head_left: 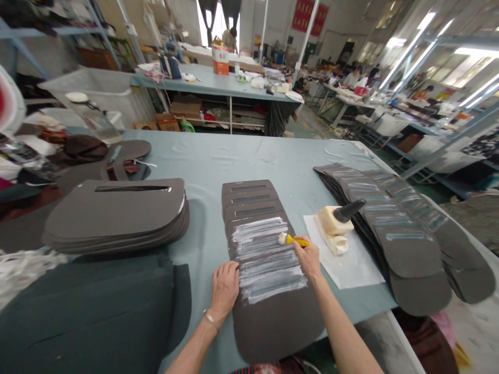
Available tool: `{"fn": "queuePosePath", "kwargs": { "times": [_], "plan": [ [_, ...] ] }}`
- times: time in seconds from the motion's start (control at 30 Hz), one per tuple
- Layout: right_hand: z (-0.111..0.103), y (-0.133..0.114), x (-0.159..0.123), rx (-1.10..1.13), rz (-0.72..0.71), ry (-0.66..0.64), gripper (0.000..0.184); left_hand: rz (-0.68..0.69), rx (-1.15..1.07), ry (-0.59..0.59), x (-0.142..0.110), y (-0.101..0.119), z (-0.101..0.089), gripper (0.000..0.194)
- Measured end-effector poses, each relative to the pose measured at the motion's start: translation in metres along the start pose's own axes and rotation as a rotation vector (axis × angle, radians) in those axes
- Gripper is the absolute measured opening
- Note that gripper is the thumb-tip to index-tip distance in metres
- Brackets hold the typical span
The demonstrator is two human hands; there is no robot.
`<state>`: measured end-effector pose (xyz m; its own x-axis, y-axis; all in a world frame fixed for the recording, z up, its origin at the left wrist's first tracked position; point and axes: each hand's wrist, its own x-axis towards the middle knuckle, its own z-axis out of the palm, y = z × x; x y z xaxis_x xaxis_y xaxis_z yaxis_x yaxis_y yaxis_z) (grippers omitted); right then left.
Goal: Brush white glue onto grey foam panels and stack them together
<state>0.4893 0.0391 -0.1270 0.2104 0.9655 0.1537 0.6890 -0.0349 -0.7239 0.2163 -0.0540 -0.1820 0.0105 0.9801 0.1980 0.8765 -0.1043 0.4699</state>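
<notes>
Dark grey panels (277, 327) with rounded ends lie overlapped in a staggered row before me, each visible slot near a panel's edge. White streaks of a wet-looking coating cover the middle strips. My right hand (307, 257) grips a small paintbrush (293, 240) with a yellow handle, its whitened bristles at the right side of a coated strip. My left hand (225, 284) rests with fingers laid along the panels' left edge, holding nothing. Right of the brush, a cream plastic container (332, 222) with a black tapered spout or handle (350, 209) stands on a white sheet (356, 271).
A stack of slotted grey panels (113, 210) sits at left, above dark green material (86, 306). More staggered panels (413, 259), with shiny strips, lie along the right table edge. A clear jug (95, 119) stands at back left. Behind the blue-green table (249, 153) is another worktable (195, 83).
</notes>
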Motion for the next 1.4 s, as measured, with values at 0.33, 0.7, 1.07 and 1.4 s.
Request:
{"fn": "queuePosePath", "kwargs": {
  "times": [0.33,0.7,1.07,1.4],
  "plan": [
    [0.004,-0.007,0.019,0.008,0.059,0.158,0.041,-0.116,-0.072,0.028,0.023,-0.002,-0.007,0.022],
    [0.029,-0.024,0.050,-0.058,0.032,0.149,0.036,-0.063,0.000,0.042,0.083,-0.010,-0.002,0.021],
    [0.101,-0.070,0.058,0.074,-0.084,-0.123,0.025,-0.059,0.045,0.034,0.107,-0.024,0.000,0.026],
    [0.147,-0.116,0.085,0.288,-0.185,-0.181,0.027,-0.104,0.072,0.131,0.152,-0.039,0.005,0.029]
  ]
}}
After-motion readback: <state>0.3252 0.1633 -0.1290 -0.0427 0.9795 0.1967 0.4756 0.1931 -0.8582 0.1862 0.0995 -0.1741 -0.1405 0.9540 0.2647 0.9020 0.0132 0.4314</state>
